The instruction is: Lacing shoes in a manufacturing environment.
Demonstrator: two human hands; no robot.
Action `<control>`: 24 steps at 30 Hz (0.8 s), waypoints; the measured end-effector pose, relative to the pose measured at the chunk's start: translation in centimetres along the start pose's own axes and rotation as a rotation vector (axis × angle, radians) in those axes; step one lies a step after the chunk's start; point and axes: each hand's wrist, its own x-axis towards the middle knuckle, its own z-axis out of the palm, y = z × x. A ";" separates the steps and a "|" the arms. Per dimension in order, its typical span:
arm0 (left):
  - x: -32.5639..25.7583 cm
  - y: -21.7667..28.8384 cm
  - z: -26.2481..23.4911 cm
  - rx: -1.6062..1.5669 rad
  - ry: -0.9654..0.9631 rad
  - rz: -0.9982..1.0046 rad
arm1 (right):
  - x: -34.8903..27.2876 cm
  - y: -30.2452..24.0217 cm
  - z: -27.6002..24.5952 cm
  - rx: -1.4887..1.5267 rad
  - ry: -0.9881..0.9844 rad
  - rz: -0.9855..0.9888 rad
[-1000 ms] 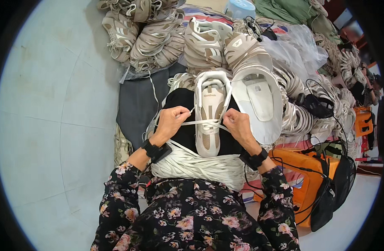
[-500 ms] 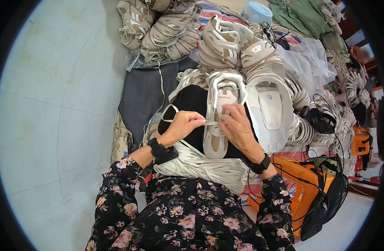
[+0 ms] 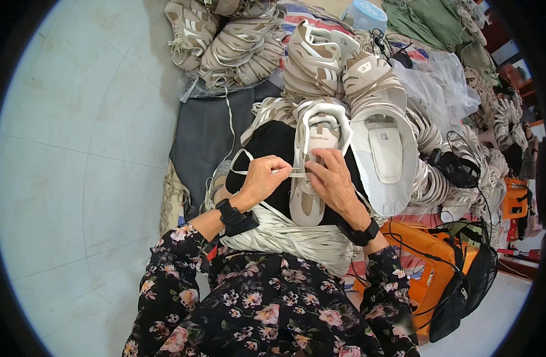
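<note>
Nearest, a dark floral-print garment (image 3: 267, 309) of soft, drapey fabric covers the body and arms; across the lap lies a thick hank of flat white laces (image 3: 291, 244), loosely twisted and slightly glossy. Above it, the sneaker upper (image 3: 307, 209) rests on black cloth (image 3: 264, 143), toe toward the person, between the two hands. The left hand (image 3: 262, 179) pinches a flat white lace (image 3: 298, 172) between thumb and bent forefinger, a loop of it standing out to the left. The right hand (image 3: 335, 181) reaches over the throat, its fingers curled and slightly spread where the lace meets them; I cannot tell whether they are clamped on it.

The lacing looks to be in an early stage: the lace crosses low on the throat, near the toe, while the tongue higher up shows no crossings, so the upper eyelets seem left to do.

The upper pairs beige panels and open brown mesh with a padded white collar. Just right stands a nested stack with a smooth, white, oval inside (image 3: 374, 199). Farther off are ribbed piles of nested uppers (image 3: 243, 53), a crinkled clear plastic bag (image 3: 445, 83), and a smooth pale-blue plastic tub (image 3: 366, 16).
</note>
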 end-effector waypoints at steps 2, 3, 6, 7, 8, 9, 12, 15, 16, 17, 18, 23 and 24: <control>0.1 0.3 0.1 0.063 0.021 0.072 | -0.1 0.1 0.1 0.004 0.010 -0.005; 0.0 0.6 0.2 0.107 0.028 0.105 | -0.1 0.2 0.1 0.004 0.013 -0.003; 0.0 1.1 0.8 0.195 0.062 0.175 | -0.2 0.0 0.2 -0.006 0.043 -0.035; 0.0 1.2 1.1 0.235 0.092 0.212 | -0.2 -0.1 0.2 0.003 0.056 -0.046; 0.2 1.1 1.3 0.237 0.092 0.212 | -0.1 -0.1 0.2 0.011 0.069 -0.057; 0.4 0.8 1.6 0.220 0.092 0.215 | -0.1 0.0 0.2 0.013 0.071 -0.057; 0.7 1.0 1.7 0.234 0.077 0.187 | -0.2 0.8 0.4 0.071 0.019 0.006; 0.9 0.9 1.5 0.357 0.074 0.219 | 0.0 1.1 1.1 0.065 0.027 0.021; 0.9 0.9 1.4 0.449 0.088 0.278 | 0.1 1.0 1.3 0.059 0.023 0.016; 1.0 0.9 1.4 0.470 0.069 0.300 | 0.2 1.0 1.3 0.052 0.020 0.012; 0.9 1.0 1.6 0.470 0.064 0.304 | 0.2 1.1 0.8 0.050 0.024 0.016; 0.3 0.4 0.9 0.089 -0.117 0.083 | 0.7 5.3 -4.3 -0.591 0.414 -0.126; 0.1 0.8 0.8 0.087 -0.121 0.083 | 0.5 7.3 -8.0 -0.842 0.477 0.026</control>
